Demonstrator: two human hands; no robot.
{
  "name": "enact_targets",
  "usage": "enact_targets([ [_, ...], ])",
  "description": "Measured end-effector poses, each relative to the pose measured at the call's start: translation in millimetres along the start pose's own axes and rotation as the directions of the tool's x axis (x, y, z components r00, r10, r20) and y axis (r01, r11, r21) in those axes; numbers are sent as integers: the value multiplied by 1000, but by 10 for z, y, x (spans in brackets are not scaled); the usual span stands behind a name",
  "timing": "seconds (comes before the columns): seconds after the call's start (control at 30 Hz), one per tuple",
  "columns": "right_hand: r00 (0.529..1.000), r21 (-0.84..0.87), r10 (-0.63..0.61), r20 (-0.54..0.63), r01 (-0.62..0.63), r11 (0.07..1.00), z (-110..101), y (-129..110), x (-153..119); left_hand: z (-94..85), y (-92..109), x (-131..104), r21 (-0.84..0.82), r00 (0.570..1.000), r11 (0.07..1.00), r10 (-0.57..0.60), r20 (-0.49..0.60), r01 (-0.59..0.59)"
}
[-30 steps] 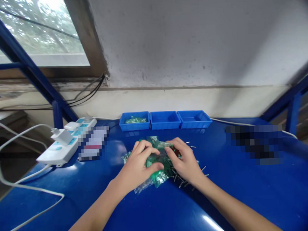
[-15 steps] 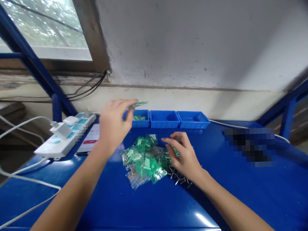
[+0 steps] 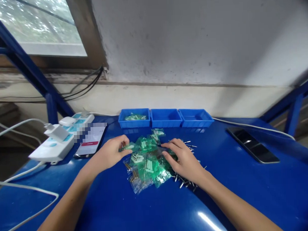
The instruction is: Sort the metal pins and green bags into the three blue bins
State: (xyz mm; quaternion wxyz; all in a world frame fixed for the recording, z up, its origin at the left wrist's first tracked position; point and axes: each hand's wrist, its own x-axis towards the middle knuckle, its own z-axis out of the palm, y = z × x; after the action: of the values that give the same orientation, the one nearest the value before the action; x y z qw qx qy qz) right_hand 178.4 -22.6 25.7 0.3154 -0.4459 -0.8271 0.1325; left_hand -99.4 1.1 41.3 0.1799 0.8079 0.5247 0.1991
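My left hand (image 3: 111,152) is at the left edge of a heap of small clear and green plastic packets (image 3: 149,164). Its thumb and fingers close on the edge of one green packet (image 3: 130,147) with pale pieces inside. Over the right side of the heap lies my right hand (image 3: 179,156), thumb and index finger apart, with nothing visible between them. Below and beside that hand, loose metal pins or screws (image 3: 182,184) are scattered, partly covered by it. Some packets in the heap hold brass-coloured pieces (image 3: 134,177).
Three blue bins stand in a row by the wall; the left bin (image 3: 121,124) contains green packets, the middle (image 3: 166,121) and right bins (image 3: 196,121) look bare. A power strip (image 3: 49,151) with cables and a phone (image 3: 88,141) lie left; another phone (image 3: 253,145) lies right.
My left hand has come down from beside the left bin, where it held a green packet up, to the heap's left edge. My right hand has lowered onto the heap.
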Motion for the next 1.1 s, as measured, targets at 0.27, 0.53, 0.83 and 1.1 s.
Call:
enact_targets([
  [0.27,951,644,267,158,-304,702,57,-273,13,313,669,-87,149,819,855,519,-245,-497],
  [0.53,927,379,163,-338,-24,925,20,-205,-16,470,689,-30,-389,995,916,101,-20,-101],
  [0.83,907,-103,-405,-116,395,913,-100,-354,-107,11,765,128,-410,829,880,-34,-558,-239],
  [1.1,943,-129,-279,-181,259,957,-211,-216,-53,-260,443,754,371,746,928,241,-621,9],
])
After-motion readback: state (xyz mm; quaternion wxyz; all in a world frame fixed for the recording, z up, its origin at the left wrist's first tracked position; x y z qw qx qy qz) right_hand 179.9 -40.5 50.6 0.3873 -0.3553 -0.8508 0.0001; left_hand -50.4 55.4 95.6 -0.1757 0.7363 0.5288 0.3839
